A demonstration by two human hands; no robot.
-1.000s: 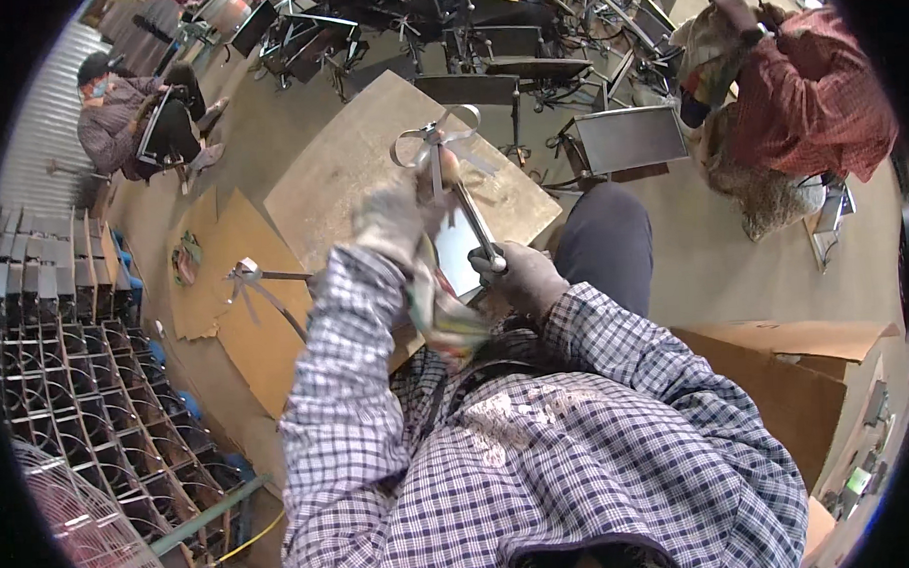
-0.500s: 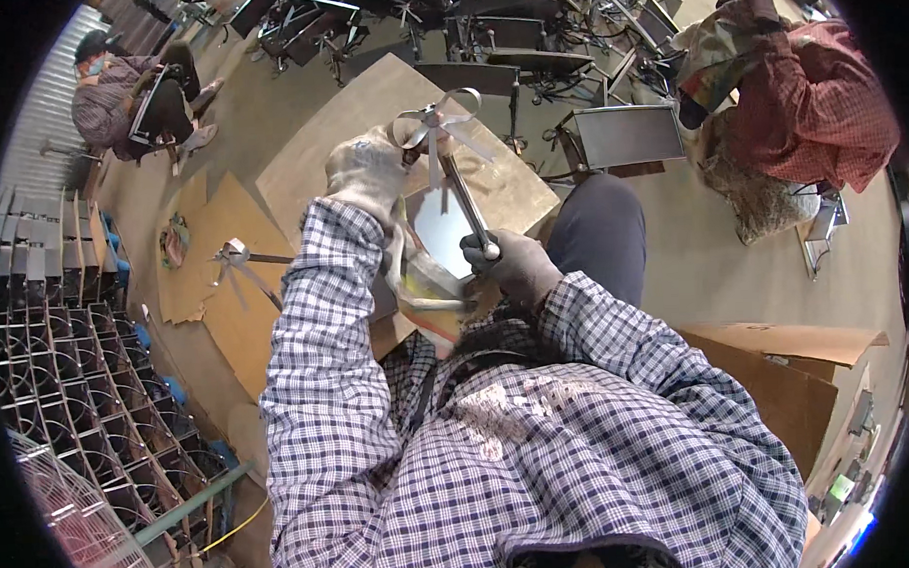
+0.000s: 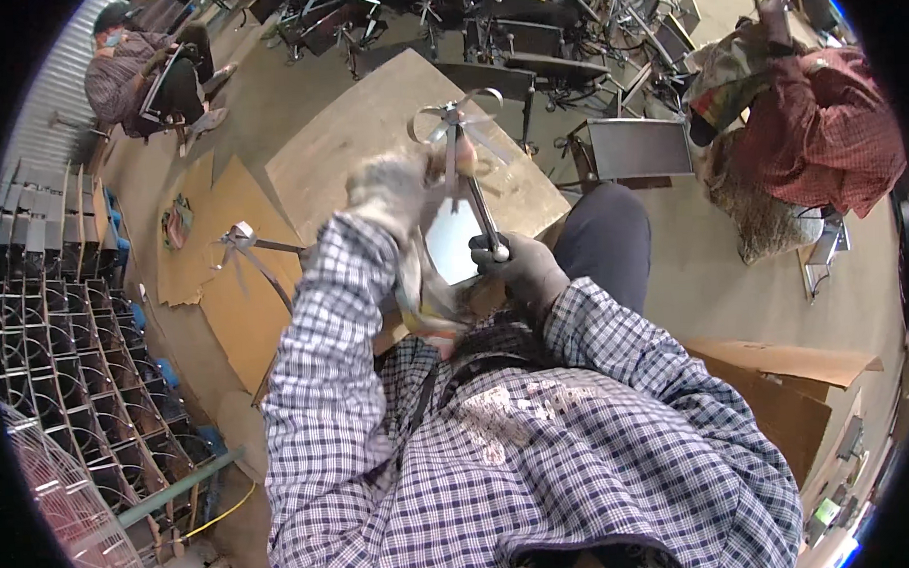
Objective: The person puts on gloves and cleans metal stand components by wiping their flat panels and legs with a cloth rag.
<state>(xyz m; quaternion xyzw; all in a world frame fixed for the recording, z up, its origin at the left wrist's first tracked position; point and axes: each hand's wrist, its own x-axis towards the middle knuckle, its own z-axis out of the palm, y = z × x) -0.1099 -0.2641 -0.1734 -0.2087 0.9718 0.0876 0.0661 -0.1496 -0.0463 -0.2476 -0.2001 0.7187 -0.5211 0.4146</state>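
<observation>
My right hand (image 3: pixel 524 270), in a grey glove, is closed around the lower end of a metal rod piece (image 3: pixel 481 211) with a ball tip. Curled, flat metal strips spread from the rod's upper end. My left hand (image 3: pixel 386 191), gloved and smeared by motion, is beside those strips. From it a pale cloth (image 3: pixel 412 290) hangs down toward my lap; the left fingertips are partly hidden. Beneath the rod lies a bright, shiny sheet (image 3: pixel 453 242). A similar metal piece with strips (image 3: pixel 241 237) rests to the left of my left forearm.
A large board (image 3: pixel 344 118) lies ahead, with flattened cardboard (image 3: pixel 244 326) at left. Black metal racks (image 3: pixel 67 368) stand far left. Dark metal frames (image 3: pixel 526 41) are piled at the back. One person (image 3: pixel 127 80) sits far left, another (image 3: pixel 810 131) right. A cardboard box (image 3: pixel 779 403) is near right.
My left hand has shifted slightly right and is now blurred. The rod piece appears a little lower and further right, still in my right hand. The whole view has shifted slightly.
</observation>
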